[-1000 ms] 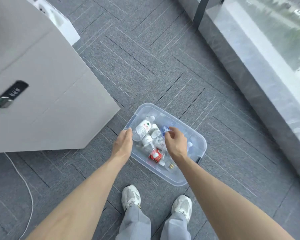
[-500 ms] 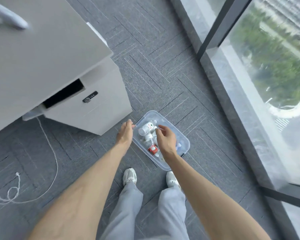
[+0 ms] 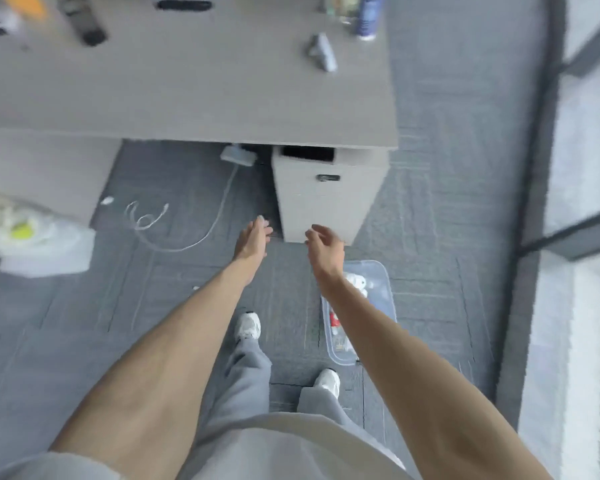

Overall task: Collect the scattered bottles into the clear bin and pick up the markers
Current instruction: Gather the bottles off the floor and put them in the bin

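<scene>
Both hands have lifted off the clear bin and now hang empty in the air, left hand flat-fingered, right hand loosely curled. Below the right forearm, the bin sits on the carpet with bottles inside; blurred markers lie on the table beyond the hands.

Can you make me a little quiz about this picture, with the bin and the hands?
1. True or false: the clear bin sits on the desk.
2. What is in the right hand? A) a bottle B) a marker C) nothing
3. Fill in: the bin lies on the floor under the person's ____ arm.

Key:
1. False; it is on the floor.
2. C; both it and the left hand are open and empty.
3. Right.
</scene>
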Demonstrator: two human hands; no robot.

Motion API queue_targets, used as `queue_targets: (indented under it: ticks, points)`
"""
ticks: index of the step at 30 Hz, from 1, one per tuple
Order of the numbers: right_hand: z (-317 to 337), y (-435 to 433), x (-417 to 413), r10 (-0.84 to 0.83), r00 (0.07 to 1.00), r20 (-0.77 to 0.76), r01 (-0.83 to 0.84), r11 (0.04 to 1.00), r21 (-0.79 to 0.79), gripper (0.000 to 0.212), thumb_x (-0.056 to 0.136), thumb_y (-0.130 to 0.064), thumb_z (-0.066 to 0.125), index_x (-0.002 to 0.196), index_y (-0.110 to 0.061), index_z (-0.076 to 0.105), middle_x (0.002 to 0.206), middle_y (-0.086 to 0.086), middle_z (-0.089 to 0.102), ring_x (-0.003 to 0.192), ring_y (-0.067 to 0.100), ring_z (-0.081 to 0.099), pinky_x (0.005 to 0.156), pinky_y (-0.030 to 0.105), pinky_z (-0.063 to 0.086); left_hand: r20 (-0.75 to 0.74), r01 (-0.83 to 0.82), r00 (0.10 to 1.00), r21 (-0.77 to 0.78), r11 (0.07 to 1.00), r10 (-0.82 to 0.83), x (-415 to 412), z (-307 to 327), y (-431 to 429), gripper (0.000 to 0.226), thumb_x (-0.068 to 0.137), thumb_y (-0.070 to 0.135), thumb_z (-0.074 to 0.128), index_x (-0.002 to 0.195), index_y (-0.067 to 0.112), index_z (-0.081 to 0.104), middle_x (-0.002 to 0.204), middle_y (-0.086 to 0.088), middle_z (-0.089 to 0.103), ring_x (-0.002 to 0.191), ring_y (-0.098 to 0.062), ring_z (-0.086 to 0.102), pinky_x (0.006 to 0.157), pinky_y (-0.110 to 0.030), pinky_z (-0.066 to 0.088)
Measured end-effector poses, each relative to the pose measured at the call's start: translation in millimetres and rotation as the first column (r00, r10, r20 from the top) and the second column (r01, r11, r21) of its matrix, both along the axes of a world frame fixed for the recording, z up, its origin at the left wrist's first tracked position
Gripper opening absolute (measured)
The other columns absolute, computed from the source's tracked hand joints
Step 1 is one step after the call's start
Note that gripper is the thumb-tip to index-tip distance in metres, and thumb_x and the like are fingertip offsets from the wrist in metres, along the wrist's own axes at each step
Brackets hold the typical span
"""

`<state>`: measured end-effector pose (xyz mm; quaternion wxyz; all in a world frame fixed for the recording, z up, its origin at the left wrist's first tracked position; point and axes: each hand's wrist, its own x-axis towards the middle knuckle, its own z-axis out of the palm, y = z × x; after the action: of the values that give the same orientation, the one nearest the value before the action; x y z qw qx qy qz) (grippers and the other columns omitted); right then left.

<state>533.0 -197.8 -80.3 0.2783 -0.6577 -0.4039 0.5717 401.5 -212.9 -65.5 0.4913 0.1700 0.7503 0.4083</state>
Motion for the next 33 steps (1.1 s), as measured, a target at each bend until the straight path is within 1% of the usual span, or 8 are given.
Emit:
queue_targets:
  ticks: [6,13,15,17,20,23,27,33]
  points:
    - [33,-66,-114,0.358,0.932,-0.054,-0.355,0.933,0.062,0.05,0.072,-0.043,0.055,0.115,-0.02,0.068,0.105,0.005,0.074,0.103,0.025,0.069,0.097,0.048,0.053,0.046,-0.412,0.911,0.044,0.91,0.41,-91,38,-113,0.041,0.102,0.027,0.03,0.13,0.007,0.053,0.126,-0.008,0.06,0.105,-0.021,0.054,0.087,-0.034,0.039]
    - [48,-188,-251,0.703,0.709,-0.058,-0.692,0.709,0.134,0.054,0.069,-0.045,0.053,0.116,-0.022,0.068,0.106,0.007,0.074,0.104,0.025,0.07,0.095,0.047,0.054,0.101,-0.769,0.639,0.065,0.636,0.762,-190,40,-283,0.021,0.102,0.02,0.032,0.102,0.014,0.052,0.106,-0.008,0.053,0.083,-0.017,0.053,0.062,-0.022,0.031]
    - [44,-225,-282,0.758,0.65,-0.054,-0.747,0.651,0.133,0.054,0.068,-0.044,0.055,0.115,-0.022,0.068,0.105,0.006,0.073,0.103,0.027,0.07,0.094,0.05,0.054,0.134,-0.818,0.574,0.059,0.572,0.808,-207,34,-331,0.024,0.102,0.029,0.033,0.095,0.017,0.052,0.1,-0.005,0.055,0.072,-0.01,0.058,0.066,-0.023,0.035]
    - [37,-260,-311,0.807,0.588,-0.053,-0.797,0.59,0.129,0.055,0.068,-0.044,0.057,0.116,-0.02,0.068,0.103,0.007,0.074,0.102,0.028,0.071,0.093,0.051,0.054,0.093,-0.849,0.528,0.051,0.526,0.844,-221,23,-377,0.026,0.095,0.04,0.036,0.098,0.021,0.053,0.101,-0.002,0.056,0.081,-0.01,0.06,0.08,-0.028,0.043]
    - [30,-307,-341,0.875,0.483,-0.035,-0.866,0.484,0.126,0.052,0.074,-0.039,0.06,0.12,-0.016,0.065,0.105,0.009,0.073,0.103,0.03,0.07,0.092,0.052,0.054,0.096,-0.925,0.38,0.032,0.379,0.92,-246,11,-432,0.027,0.1,0.031,0.036,0.096,0.018,0.059,0.101,-0.005,0.06,0.083,-0.019,0.055,0.071,-0.027,0.04]
    - [18,-346,-368,0.942,0.335,-0.01,-0.934,0.334,0.129,0.046,0.077,-0.034,0.059,0.12,-0.018,0.066,0.106,0.008,0.073,0.102,0.028,0.07,0.09,0.051,0.056,0.088,-0.963,0.269,0.014,0.269,0.959,-265,4,-477,0.04,0.102,0.029,0.032,0.122,0.007,0.058,0.114,-0.009,0.06,0.098,-0.022,0.054,0.083,-0.034,0.04]
    - [5,-389,-397,0.985,0.173,-0.001,-0.979,0.172,0.105,0.042,0.083,-0.026,0.057,0.116,-0.002,0.064,0.103,0.021,0.07,0.099,0.039,0.067,0.082,0.044,0.054,0.087,-0.995,0.101,0.008,0.101,0.991,-264,-7,-534,0.043,0.103,0.03,0.03,0.126,0.004,0.055,0.116,-0.008,0.06,0.104,-0.022,0.054,0.091,-0.04,0.042]
    - [-4,-439,-450,0.995,-0.08,-0.055,-0.996,-0.078,0.034,0.053,0.08,-0.038,0.059,0.131,-0.023,0.06,0.103,-0.008,0.07,0.109,0.018,0.067,0.102,0.048,0.051,0.045,-0.99,-0.137,-0.037,-0.135,0.99,-264,-6,-593,0.042,0.101,0.034,0.032,0.123,0.008,0.057,0.123,-0.008,0.063,0.105,-0.024,0.057,0.089,-0.04,0.046]
